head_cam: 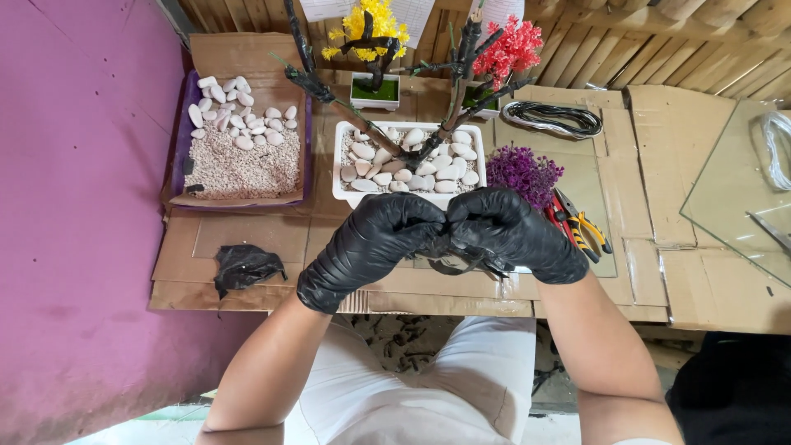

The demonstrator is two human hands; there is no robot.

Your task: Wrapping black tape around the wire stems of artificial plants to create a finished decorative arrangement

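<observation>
Both my hands wear black gloves and meet in front of a white rectangular pot (346, 191). My left hand (375, 243) and my right hand (515, 235) pinch a dark twisted wire piece (461, 262) between them, its loops hanging below my fingers. The pot holds white pebbles and a dark wrapped branch trunk (441, 136) that forks upward. A clump of purple artificial flowers (523, 173) lies just beyond my right hand.
A purple tray (183, 148) of gravel and white stones sits at the left. Pliers with red and yellow handles (581, 227), a black wire coil (554, 118), two small potted trees (375, 49), a crumpled black glove (243, 268) and a glass sheet (733, 198) lie on cardboard.
</observation>
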